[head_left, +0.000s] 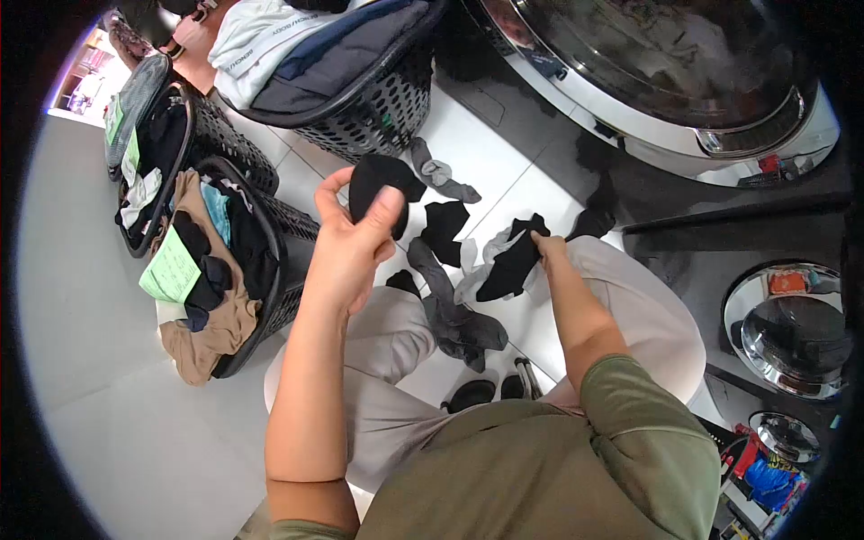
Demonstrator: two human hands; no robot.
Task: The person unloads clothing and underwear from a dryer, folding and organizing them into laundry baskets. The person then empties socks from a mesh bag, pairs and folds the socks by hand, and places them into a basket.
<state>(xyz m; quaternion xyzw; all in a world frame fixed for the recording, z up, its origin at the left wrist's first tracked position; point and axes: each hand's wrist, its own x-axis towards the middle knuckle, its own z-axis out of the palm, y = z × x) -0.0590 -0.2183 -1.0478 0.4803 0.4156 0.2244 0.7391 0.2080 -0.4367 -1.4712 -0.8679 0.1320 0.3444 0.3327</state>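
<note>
Left hand (353,245): thumb and fingers squeeze a bunched black sock (382,184), held up above the floor (463,135)
Right hand (551,252): fingers pinch the end of a loose black sock (508,270); some fingertips are hidden
Pale sock (470,286): right by the loose black sock, touching or under it, I cannot tell which
Socks on the floor: a small black sock (443,229) between the hands, a grey sock (441,175) near the big basket (396,112), and dark grey socks (463,328) between the legs (630,297)
Step now: looks like sorting socks, one black sock in each hand
Next move: checking if they match would seem to need both side by side, the loose one free of the pale one
</note>
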